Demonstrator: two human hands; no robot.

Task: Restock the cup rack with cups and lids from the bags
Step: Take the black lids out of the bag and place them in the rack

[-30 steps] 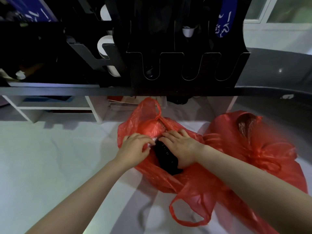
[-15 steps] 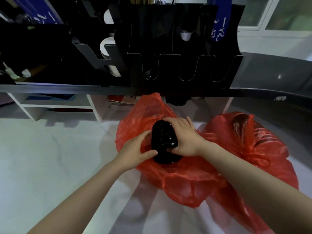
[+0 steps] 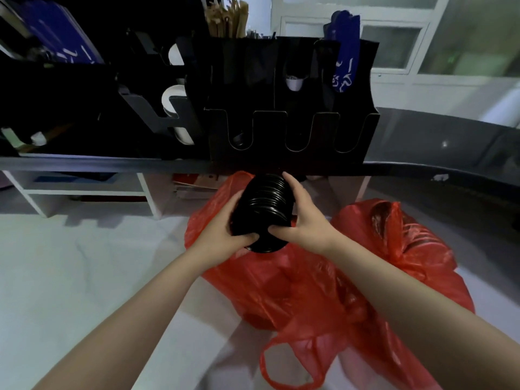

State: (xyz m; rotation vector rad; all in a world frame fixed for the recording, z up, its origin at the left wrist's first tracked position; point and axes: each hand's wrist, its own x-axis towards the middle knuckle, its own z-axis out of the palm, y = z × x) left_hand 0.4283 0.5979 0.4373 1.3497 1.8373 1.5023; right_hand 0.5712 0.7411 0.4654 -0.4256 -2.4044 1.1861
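A stack of black lids (image 3: 266, 204) is held in the air between both hands, above a red plastic bag (image 3: 284, 288) on the white floor. My left hand (image 3: 225, 229) grips the stack's left side and my right hand (image 3: 302, 218) grips its right side, thumbs meeting under the near end. The black cup rack (image 3: 292, 128) stands on the dark counter just beyond the lids, with three U-shaped slots in its front. White cups (image 3: 174, 108) lie in a holder to the rack's left.
A second red bag (image 3: 394, 235) lies to the right. The dark counter edge (image 3: 112, 163) runs across the view above the bags. White shelving (image 3: 84, 190) stands under the counter at left. Brown paper-wrapped sticks (image 3: 225, 21) stand behind the rack.
The lid stack has come out of the red bag and risen toward the counter edge. Both hands moved from inside the bag's mouth to gripping the stack's sides.
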